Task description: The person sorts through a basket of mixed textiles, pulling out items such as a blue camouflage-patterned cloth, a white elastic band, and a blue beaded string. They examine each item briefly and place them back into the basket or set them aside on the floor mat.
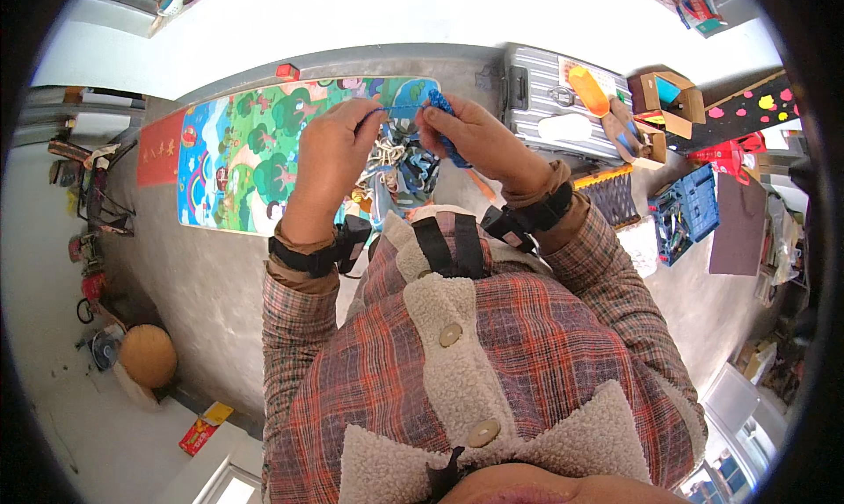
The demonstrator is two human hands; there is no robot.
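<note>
Both of my hands are raised in front of my chest, a short way apart. My left hand [330,148] pinches one end of a blue cord [401,108], which runs in a nearly straight line across the gap. In my right hand [481,135] is a blue cord bundle [440,100], gripped between thumb and fingers; part of it hangs below the palm. Under the hands lies a pile of tangled cords and strips [395,164] in white, blue and dark colours, partly hidden by my hands. A black strap with a small device circles each wrist.
A printed play mat [264,155] covers the floor ahead and left, beside a red mat [158,151]. To the right lies a silver suitcase [537,102] with an orange scoop [589,90] on top. Farther right are a cardboard box [690,105] and an opened blue tool case [699,204].
</note>
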